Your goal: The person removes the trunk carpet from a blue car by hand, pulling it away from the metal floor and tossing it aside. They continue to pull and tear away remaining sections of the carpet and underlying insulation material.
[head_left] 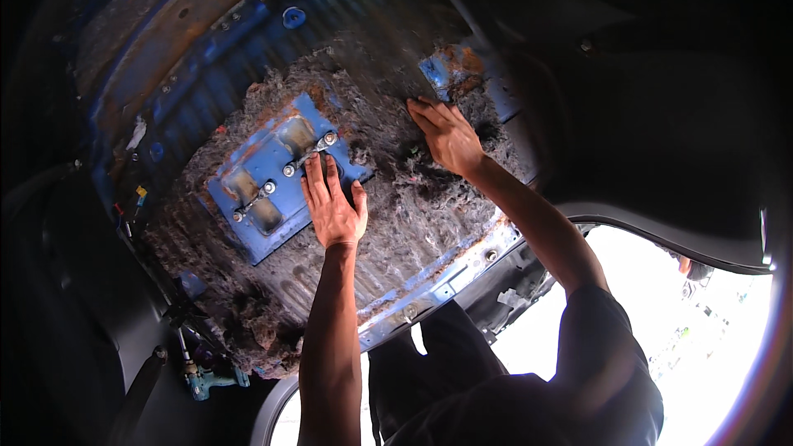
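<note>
My left hand lies with fingers stretched out over the right part of a blue metal plate. The plate has rusty edges, brownish recesses and small metal brackets held by bolts. Its fingertips are close to one bracket; no object shows in the hand. Farther right, my right hand reaches out with the fingers extended, low over matted grey fibre padding. Just beyond its fingers is a patch of blue, rusty metal. What lies beneath both palms is hidden.
Ribbed blue floor metal and a rusty cross member lie at the far left. A teal power drill rests at the lower left. Dark trim panels curve around the sides, and a bright opening is behind me.
</note>
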The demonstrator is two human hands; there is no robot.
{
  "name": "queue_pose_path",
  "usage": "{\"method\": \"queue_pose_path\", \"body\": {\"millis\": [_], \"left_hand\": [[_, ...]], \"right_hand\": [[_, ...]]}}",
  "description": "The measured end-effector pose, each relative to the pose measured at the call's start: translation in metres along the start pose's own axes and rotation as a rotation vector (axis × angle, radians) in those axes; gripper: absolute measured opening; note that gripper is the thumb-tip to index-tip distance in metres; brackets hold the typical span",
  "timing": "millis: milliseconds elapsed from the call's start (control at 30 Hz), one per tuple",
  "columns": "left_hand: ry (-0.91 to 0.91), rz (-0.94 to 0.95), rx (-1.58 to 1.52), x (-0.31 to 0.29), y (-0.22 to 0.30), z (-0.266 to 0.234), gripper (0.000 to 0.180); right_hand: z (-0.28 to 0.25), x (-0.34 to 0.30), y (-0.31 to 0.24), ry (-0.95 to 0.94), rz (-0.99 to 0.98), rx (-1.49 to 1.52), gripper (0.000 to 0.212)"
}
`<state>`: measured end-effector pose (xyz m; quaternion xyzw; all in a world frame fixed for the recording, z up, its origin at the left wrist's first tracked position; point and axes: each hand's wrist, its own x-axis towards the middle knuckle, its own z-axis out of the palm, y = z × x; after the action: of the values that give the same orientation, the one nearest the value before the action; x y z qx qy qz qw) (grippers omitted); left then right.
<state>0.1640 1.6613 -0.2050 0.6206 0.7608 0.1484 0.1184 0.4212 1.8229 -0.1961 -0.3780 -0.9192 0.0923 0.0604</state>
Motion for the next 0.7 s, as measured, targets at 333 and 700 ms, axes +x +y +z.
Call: {"method": "queue_pose_path", "body": {"millis": [333,700], "left_hand": [[-0.005,0.005,-0.009,-0.001,-0.002,0.000,0.072],[-0.008,0.007,0.012,-0.001,-0.005,0.002,0.077]], "right_hand": [[0.000,-0.075,-0.008,-0.026,-0.002,0.091,0.062],[-0.038,-0.030,-0.003,0.016,0.074,0.361,0.049]]}}
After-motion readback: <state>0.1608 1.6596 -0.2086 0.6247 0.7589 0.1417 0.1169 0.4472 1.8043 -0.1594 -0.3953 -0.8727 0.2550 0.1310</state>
